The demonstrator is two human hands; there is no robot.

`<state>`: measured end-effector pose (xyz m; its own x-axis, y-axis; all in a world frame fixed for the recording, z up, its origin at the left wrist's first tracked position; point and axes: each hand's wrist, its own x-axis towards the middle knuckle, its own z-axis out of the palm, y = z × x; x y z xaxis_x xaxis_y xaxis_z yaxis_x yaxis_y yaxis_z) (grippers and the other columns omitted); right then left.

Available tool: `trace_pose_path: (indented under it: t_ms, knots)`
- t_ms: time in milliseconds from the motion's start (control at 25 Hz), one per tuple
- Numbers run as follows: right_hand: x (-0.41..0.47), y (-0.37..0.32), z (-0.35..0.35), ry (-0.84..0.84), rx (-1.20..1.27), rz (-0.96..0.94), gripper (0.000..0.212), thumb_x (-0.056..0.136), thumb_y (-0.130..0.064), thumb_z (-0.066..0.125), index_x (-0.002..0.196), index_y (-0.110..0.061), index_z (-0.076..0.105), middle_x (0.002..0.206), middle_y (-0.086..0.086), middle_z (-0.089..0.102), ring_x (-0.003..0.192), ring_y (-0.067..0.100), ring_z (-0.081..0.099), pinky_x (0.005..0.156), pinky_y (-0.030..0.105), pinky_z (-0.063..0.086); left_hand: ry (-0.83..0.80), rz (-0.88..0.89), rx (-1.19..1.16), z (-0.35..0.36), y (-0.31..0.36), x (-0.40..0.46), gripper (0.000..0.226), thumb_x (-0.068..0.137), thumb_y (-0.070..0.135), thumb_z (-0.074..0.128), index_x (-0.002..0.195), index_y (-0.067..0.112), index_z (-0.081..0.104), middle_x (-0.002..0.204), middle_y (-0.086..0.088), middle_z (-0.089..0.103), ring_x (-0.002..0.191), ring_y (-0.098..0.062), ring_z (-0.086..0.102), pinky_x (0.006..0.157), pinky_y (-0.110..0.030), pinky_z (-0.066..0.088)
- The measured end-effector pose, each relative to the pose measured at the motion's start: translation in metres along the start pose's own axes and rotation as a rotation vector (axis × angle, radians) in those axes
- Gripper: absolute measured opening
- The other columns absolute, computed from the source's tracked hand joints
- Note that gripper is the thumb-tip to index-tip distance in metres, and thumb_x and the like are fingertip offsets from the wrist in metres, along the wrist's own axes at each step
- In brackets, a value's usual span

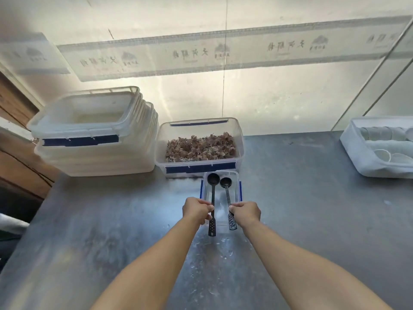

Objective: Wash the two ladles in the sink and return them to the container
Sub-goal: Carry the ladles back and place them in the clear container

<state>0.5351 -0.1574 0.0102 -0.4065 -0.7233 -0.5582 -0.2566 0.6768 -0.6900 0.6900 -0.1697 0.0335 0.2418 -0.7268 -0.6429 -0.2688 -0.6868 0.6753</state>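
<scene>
Two black ladles lie lengthwise in a small clear container (236,175) with blue clips on the steel table. The left ladle (213,191) has its bowl at the container's far end, and my left hand (196,209) pinches its handle near the middle. The right ladle (227,193), slightly shorter, is pinched on its perforated handle by my right hand (245,213). Both handle ends stick out over the container's near edge towards me. No sink is in view.
A clear bin (240,139) of brown dried husks stands right behind the small container. A stack of large lidded tubs (93,139) sits at the back left. A white tray (357,157) with round lids is at the right. Water drops dot the steel table (301,209).
</scene>
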Motion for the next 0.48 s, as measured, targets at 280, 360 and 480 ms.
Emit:
trace_pose_path:
  t_ms: [280, 360, 480]
  knots:
    - [0.023, -0.012, 0.023, 0.078, -0.057, 0.082, 0.015, 0.087, -0.015, 0.076, 0.101, -0.01, 0.081, 0.111, 0.012, 0.077, 0.104, 0.028, 0.07, 0.088, 0.027, 0.052, 0.011, -0.075, 0.062, 0.015, 0.016, 0.041, 0.006, 0.088, -0.004, 0.069, 0.083, -0.001, 0.071, 0.065, -0.019, 0.073, 0.053, -0.028, 0.075, 0.057, -0.039, 0.065]
    - [0.025, -0.015, 0.028, 0.101, -0.086, 0.088, 0.015, 0.089, -0.014, 0.073, 0.103, -0.012, 0.08, 0.112, 0.012, 0.076, 0.104, 0.029, 0.07, 0.086, 0.028, 0.053, 0.025, -0.091, 0.097, 0.019, 0.02, 0.046, 0.007, 0.089, -0.006, 0.064, 0.086, -0.003, 0.069, 0.064, -0.021, 0.072, 0.05, -0.03, 0.074, 0.056, -0.042, 0.065]
    - [0.026, -0.022, 0.033, 0.127, -0.157, 0.075, 0.017, 0.091, -0.012, 0.069, 0.105, -0.013, 0.079, 0.112, 0.01, 0.076, 0.101, 0.029, 0.07, 0.074, 0.025, 0.049, 0.062, -0.015, 0.229, 0.023, 0.024, 0.052, 0.012, 0.091, -0.007, 0.056, 0.088, -0.001, 0.067, 0.061, -0.018, 0.072, 0.042, -0.028, 0.07, 0.05, -0.033, 0.062]
